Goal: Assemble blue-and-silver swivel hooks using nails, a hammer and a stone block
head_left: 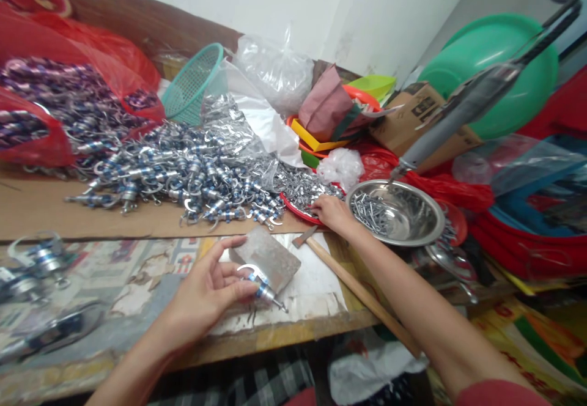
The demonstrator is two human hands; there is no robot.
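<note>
My left hand (213, 287) pinches a small blue-and-silver metal part (262, 290) with a curved hook, just in front of a grey metal block (270, 258). My right hand (334, 213) reaches into a red tray (300, 211) of small silver pieces, its fingers pressed together at the near edge; what they hold, if anything, is too small to make out. Below that hand a hammer (355, 284) with a wooden handle lies slanting over the bench edge.
A large heap of similar parts (183, 164) covers cardboard at the left. Right of the tray stands a steel bowl (413, 213) with pins, a grey tool (463, 112) hanging over it. Several finished-looking parts (46, 259) lie front left. Behind are a green basket (192, 85) and a box (422, 121).
</note>
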